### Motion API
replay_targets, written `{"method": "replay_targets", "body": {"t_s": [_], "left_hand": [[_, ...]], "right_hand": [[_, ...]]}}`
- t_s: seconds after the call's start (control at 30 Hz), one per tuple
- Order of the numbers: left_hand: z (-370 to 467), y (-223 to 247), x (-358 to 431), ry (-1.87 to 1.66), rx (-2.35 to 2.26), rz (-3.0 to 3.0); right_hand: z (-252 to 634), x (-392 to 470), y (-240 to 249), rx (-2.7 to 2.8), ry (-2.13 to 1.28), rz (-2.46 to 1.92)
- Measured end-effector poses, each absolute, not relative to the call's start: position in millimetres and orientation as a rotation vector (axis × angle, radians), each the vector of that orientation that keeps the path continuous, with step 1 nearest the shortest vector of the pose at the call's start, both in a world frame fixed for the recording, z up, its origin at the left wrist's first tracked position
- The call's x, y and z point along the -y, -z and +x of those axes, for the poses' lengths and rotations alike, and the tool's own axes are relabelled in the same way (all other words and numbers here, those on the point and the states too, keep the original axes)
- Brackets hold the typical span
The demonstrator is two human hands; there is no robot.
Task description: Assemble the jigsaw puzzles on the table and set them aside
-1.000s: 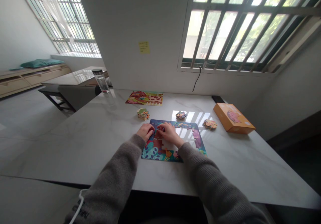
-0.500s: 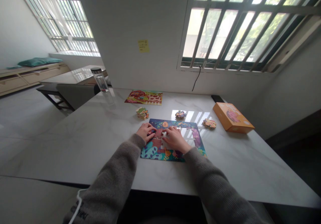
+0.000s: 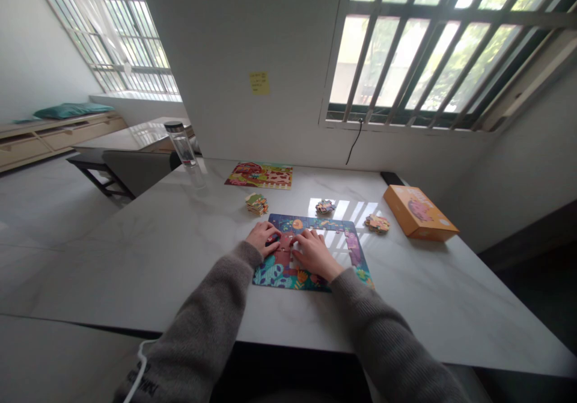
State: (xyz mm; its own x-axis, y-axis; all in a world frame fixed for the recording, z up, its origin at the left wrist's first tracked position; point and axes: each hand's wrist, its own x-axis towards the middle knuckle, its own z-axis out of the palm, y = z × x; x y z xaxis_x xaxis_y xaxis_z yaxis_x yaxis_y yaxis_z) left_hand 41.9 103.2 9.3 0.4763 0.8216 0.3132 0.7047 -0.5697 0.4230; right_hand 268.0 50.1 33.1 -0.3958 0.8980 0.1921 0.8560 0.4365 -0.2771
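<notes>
A colourful jigsaw puzzle (image 3: 311, 222) lies on the white marble-look table, its border joined and a bare gap showing inside on the right. My left hand (image 3: 264, 238) rests on its left edge with the fingers apart, holding nothing. Over the reddish-brown pieces (image 3: 282, 254) left of the middle, my right hand (image 3: 314, 253) is bent, its fingertips down on them. Whether a piece is under those fingertips is too small to tell. Just behind the puzzle sit a green and orange pile of pieces (image 3: 256, 204) and a purple pile (image 3: 325, 206).
An orange pile of pieces (image 3: 377, 223) lies beside an orange box (image 3: 420, 212) at the right. A farm picture (image 3: 259, 175) is flat near the wall. The glass bottle (image 3: 181, 146) stands at the table's back left, and a black object (image 3: 393, 178) lies behind the box.
The pale gap by my right fingertips now shows reddish-brown puzzle surface. My right hand's fingers have shifted slightly; my left hand has stayed in place.
</notes>
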Motion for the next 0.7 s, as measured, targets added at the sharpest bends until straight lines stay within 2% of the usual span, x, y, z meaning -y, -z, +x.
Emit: {"method": "replay_targets", "body": {"t_s": [0.7], "left_hand": [[43.7,-12.7,-99.9,-0.709,-1.297,2.544]], "right_hand": [[262.9,-56.8,-30.7,2.337,-0.060,-1.550]]}}
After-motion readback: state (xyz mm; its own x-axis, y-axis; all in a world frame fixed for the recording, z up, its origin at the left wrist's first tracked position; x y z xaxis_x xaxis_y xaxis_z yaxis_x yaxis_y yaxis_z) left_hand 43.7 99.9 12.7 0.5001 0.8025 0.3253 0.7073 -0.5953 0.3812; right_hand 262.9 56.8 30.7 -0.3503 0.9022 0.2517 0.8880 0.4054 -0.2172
